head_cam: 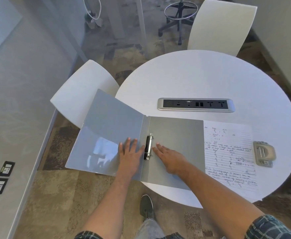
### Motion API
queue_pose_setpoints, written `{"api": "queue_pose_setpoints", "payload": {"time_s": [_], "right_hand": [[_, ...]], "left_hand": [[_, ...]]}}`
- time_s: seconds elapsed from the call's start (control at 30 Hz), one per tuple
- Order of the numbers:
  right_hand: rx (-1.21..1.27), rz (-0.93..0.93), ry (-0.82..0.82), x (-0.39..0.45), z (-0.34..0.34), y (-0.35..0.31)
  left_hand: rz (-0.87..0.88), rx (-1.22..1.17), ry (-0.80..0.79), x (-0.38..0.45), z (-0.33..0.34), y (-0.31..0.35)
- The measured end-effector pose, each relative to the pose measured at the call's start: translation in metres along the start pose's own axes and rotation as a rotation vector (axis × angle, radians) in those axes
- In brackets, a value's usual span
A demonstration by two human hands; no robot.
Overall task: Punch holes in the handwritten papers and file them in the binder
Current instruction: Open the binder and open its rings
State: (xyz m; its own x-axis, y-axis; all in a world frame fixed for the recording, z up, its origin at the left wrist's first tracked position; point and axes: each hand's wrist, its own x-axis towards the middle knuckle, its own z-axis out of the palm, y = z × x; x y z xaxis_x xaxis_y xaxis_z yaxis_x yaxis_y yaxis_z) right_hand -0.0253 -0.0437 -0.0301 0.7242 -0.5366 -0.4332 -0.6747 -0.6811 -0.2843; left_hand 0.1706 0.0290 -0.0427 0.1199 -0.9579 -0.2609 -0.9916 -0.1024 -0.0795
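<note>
**Flattening the binder before opening the rings**

My left hand [130, 153] lies flat with fingers straight on the inside of the front cover, clamped on nothing; my right hand [167, 156] is likewise spread flat on the back cover, fingertips just beside the ring mechanism [149, 146]. The grey binder [175, 135] lies open, its front cover overhanging the edge of the round white surface [201, 80]. The rings look closed, though blur leaves me unsure. To do this step well I should press both covers flat, then find the end tabs and spread the rings. The handwritten papers [229, 156] lie touching the binder's right edge, with the hole punch [264, 154] resting on them, apparently not yet punched.
</note>
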Motion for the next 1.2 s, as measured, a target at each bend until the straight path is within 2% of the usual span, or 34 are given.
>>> {"api": "queue_pose_setpoints", "payload": {"time_s": [0.07, 0.17, 0.27, 0.4, 0.53, 0.93, 1.03, 1.1, 1.2], "right_hand": [[-0.017, 0.01, -0.007, 0.004, -0.002, -0.001], [-0.005, 0.046, 0.003, 0.011, -0.002, -0.004], [0.066, 0.092, 0.003, 0.015, -0.003, -0.009], [0.332, 0.197, 0.01, 0.017, -0.007, -0.014], [0.556, 0.233, 0.026, 0.022, -0.007, -0.016], [0.412, 0.241, -0.069, 0.035, -0.004, -0.028], [0.458, 0.229, -0.061, 0.033, -0.002, -0.027], [0.571, 0.247, -0.016, 0.029, -0.004, -0.018], [0.801, 0.369, 0.189, 0.022, -0.008, 0.013]], "left_hand": [[-0.008, -0.052, -0.126, 0.006, -0.003, 0.002], [-0.041, -0.263, -0.224, 0.013, -0.005, 0.0], [-0.082, -0.513, -0.25, 0.019, -0.005, -0.005], [-0.106, -0.702, -0.244, 0.023, -0.008, -0.005], [-0.112, -0.72, -0.284, 0.026, -0.008, -0.006], [-0.071, -0.791, -0.375, 0.028, -0.009, -0.009], [-0.07, -0.802, -0.379, 0.029, -0.01, -0.009], [-0.074, -0.8, -0.38, 0.03, -0.009, -0.008], [-0.103, -0.768, -0.358, 0.031, -0.007, -0.004]]}}
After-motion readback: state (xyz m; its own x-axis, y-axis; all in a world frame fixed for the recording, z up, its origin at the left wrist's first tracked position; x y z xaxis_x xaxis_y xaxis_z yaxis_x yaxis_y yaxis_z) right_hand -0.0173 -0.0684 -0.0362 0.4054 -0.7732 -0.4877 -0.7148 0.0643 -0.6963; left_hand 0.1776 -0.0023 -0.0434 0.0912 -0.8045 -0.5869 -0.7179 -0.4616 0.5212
